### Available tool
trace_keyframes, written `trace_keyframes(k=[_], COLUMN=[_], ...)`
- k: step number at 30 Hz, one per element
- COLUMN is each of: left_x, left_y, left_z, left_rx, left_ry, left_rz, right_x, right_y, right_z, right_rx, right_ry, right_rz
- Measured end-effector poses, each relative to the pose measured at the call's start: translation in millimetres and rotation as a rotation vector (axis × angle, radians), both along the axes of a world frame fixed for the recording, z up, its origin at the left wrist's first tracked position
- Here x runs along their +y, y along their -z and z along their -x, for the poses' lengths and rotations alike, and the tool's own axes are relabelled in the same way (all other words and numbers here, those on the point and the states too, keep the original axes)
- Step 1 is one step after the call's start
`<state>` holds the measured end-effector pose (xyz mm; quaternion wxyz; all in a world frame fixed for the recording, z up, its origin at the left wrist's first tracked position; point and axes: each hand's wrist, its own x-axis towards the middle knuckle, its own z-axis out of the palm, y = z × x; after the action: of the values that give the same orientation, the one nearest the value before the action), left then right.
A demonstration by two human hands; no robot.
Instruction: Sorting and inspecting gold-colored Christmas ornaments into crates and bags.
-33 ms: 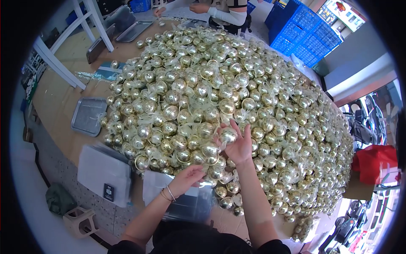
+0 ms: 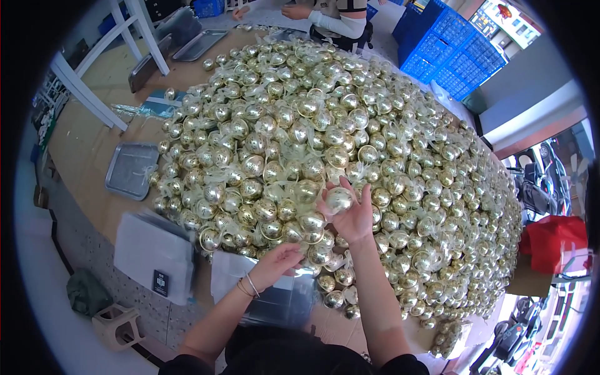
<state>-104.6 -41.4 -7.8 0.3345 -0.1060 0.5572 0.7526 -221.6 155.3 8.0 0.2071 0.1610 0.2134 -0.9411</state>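
A large heap of shiny gold ball ornaments (image 2: 250,144) with pale sheer ribbons covers most of the table. My right hand (image 2: 355,219) is palm up over the near part of the heap. Its fingers curl round one gold ball ornament (image 2: 339,200), which rests in the palm. To the left and nearer to me, my left hand (image 2: 279,260) has thumb and fingers drawn together at the heap's front edge. What lies between those fingertips, if anything, is too small to tell. Bracelets circle that wrist.
Clear plastic bags (image 2: 154,256) lie at the near left, and more plastic sheets (image 2: 275,297) are under my left forearm. A metal tray (image 2: 132,171) is at the left. Beyond the heap stand blue crates (image 2: 451,53) and another person (image 2: 337,22). A white frame (image 2: 87,90) rises at far left.
The gold ball ornament in my right hand has turned slightly. My left hand is in the same place.
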Motion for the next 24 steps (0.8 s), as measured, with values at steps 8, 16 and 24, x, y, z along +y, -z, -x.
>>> trace_keyframes(k=[8, 16, 24], left_x=[-8, -16, -1], left_y=[-4, -3, -26], left_z=[-5, -7, 1], left_rx=[-0.001, 0.045, -0.224], left_ry=[0.020, 0.006, -0.198], left_rz=[0.029, 0.001, -0.393], right_x=[11, 25, -48], right_y=[14, 16, 1], right_z=[-5, -18, -51], right_rx=[0.045, 0.154, 0.517], right_ry=[0.008, 0.060, 0.001], right_rz=[0.196, -0.098, -1.446])
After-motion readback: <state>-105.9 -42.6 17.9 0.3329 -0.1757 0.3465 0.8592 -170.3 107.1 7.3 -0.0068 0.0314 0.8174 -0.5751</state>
